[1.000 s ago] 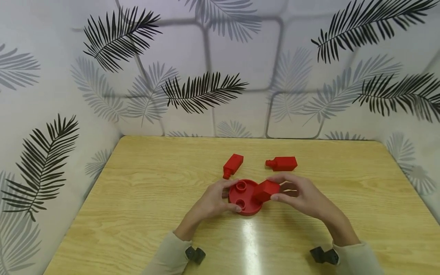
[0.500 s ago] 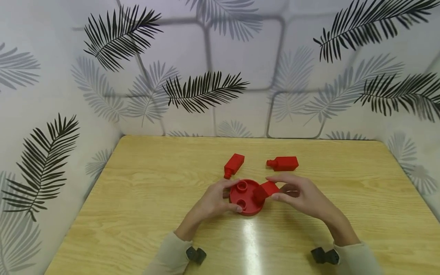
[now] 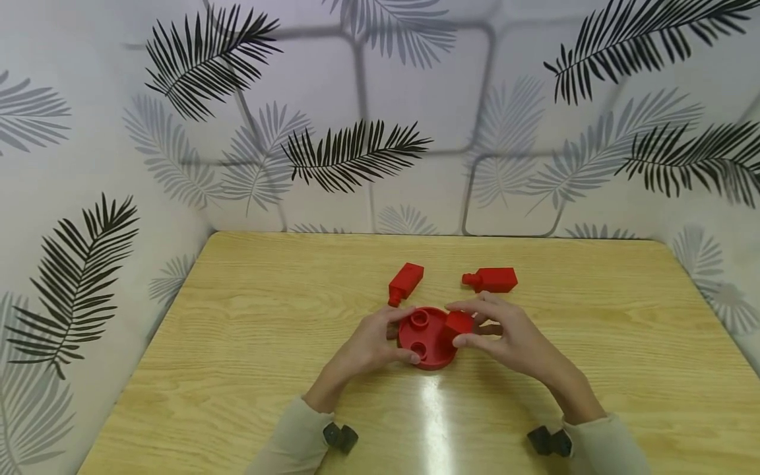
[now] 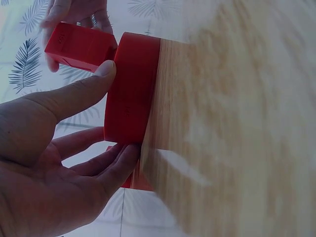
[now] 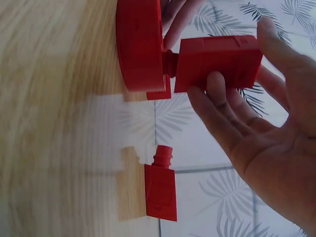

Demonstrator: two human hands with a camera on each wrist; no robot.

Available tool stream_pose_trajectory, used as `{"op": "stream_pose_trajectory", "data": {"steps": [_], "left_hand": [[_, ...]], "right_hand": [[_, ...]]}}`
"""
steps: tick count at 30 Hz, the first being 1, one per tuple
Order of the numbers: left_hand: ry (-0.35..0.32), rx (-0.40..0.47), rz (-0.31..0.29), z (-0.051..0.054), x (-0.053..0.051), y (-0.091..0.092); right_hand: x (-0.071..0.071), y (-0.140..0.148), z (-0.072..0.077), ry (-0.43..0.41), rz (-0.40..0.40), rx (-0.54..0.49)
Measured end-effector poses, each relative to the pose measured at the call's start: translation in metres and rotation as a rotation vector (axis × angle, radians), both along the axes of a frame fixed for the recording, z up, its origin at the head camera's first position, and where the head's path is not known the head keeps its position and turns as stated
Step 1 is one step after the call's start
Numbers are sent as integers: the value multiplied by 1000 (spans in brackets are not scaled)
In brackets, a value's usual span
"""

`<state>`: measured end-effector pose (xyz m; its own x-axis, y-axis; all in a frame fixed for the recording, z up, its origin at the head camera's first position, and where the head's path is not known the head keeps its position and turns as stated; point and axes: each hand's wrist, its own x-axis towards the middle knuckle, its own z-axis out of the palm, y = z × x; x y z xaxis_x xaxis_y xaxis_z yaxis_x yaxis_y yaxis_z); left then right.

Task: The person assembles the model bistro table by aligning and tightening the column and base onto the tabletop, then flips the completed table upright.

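Note:
My left hand (image 3: 373,344) grips the rim of a shallow round red base (image 3: 431,340) on the table, thumb at the near side. Raised ring sockets (image 3: 419,318) show inside its left part. My right hand (image 3: 509,338) holds a red bottle-shaped block (image 3: 458,322) by its body, neck down over the base's right part. In the right wrist view, the neck (image 5: 171,64) reaches the base's open side; whether it sits in a socket is hidden. In the left wrist view, my left thumb (image 4: 89,89) presses the base's rim.
Two more red bottle-shaped blocks lie on their sides behind the base: one block (image 3: 406,282) at its back left, almost touching it, another block (image 3: 491,280) at the back right. A leaf-patterned backdrop (image 3: 332,211) rises behind the wooden table (image 3: 267,290).
The block in my right hand has gone from leaning right to standing nearly upright over the base. My right hand has shifted left with it. The left hand keeps its grip on the rim.

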<state>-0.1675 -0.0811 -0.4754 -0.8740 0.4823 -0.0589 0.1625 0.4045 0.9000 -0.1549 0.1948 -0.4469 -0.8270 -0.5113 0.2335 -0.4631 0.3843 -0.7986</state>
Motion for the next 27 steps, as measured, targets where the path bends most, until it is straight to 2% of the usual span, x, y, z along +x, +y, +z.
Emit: {"op": "stream_pose_trajectory", "data": {"steps": [5, 13, 20, 27], "left_hand": [[3, -12, 6, 0, -1, -1], [3, 29, -11, 0, -1, 1], [2, 49, -4, -1, 0, 0], [5, 47, -20, 0, 0, -2]], "right_hand": [[1, 3, 4, -51, 63, -30], [-3, -7, 12, 73, 70, 41], [-9, -8, 21, 43, 137, 45], [-16, -18, 20, 88, 53, 105]]}}
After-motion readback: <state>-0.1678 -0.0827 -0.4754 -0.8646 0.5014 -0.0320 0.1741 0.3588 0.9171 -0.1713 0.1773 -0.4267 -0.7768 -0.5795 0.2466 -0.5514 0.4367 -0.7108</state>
